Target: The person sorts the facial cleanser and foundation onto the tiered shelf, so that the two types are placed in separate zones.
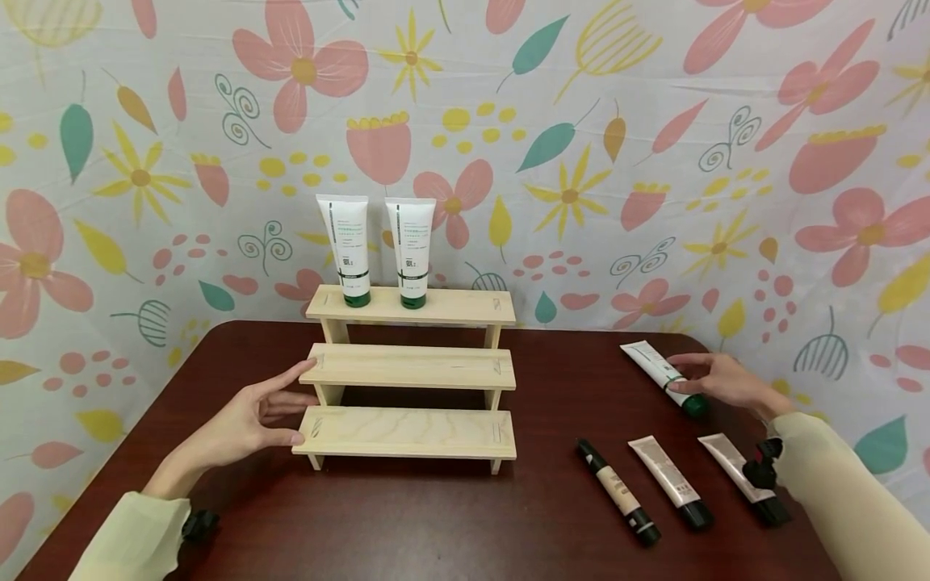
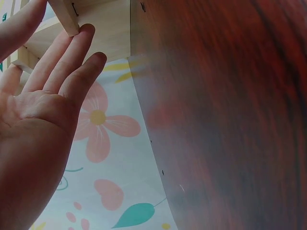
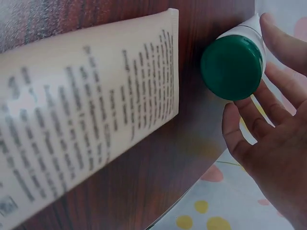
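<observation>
A three-step wooden display stand stands on the table. On its top step two white tubes with green caps stand upright, side by side. My left hand rests against the stand's left end, index finger at the middle step and thumb at the bottom step. In the left wrist view its other fingers extend fairly straight beside the wood. At the right, my right hand holds another white tube between thumb and fingers. That tube's green cap faces the right wrist camera.
Nearer the front right lie a black-and-beige tube and two pinkish tubes with black caps, one of them by my right sleeve. The dark red-brown table meets a floral cloth at the back.
</observation>
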### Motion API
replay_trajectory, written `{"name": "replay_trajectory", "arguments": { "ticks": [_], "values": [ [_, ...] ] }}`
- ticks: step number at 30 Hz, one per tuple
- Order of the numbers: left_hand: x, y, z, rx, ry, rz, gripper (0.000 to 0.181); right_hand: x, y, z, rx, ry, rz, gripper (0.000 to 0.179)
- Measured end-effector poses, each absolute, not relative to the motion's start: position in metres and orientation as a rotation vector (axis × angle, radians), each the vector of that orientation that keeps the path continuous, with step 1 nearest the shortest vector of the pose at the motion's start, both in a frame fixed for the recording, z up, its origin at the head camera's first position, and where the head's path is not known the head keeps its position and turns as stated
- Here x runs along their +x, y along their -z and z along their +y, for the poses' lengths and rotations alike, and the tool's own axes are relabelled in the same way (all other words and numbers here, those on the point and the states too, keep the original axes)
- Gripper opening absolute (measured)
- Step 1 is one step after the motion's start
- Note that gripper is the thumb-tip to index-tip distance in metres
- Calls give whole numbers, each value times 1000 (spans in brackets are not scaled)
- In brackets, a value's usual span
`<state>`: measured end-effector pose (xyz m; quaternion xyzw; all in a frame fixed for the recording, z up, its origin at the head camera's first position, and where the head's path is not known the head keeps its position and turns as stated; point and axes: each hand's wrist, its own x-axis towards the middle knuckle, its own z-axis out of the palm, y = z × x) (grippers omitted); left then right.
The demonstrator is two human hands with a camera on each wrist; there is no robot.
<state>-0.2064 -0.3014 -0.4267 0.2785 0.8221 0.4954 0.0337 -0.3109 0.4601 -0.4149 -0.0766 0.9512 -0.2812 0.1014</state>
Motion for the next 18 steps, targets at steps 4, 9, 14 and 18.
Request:
{"name": "replay_trajectory", "arguments": {
  "ticks": [4, 9, 14, 18],
  "values": [
    [-206, 426, -302, 847, -1528, 2529, 104, -312, 416, 459, -259, 877, 2794, 70],
    [-206, 427, -302, 856, -1526, 2532, 104, -311, 417, 456, -283, 978, 2719, 67],
    [-207, 427, -301, 866, -1527, 2528, 104, -310, 415, 451, -323, 1032, 2663, 67],
    [-207, 427, -301, 862, -1527, 2530, 104, -310, 413, 448, -354, 1065, 2621, 66]
  ]
}}
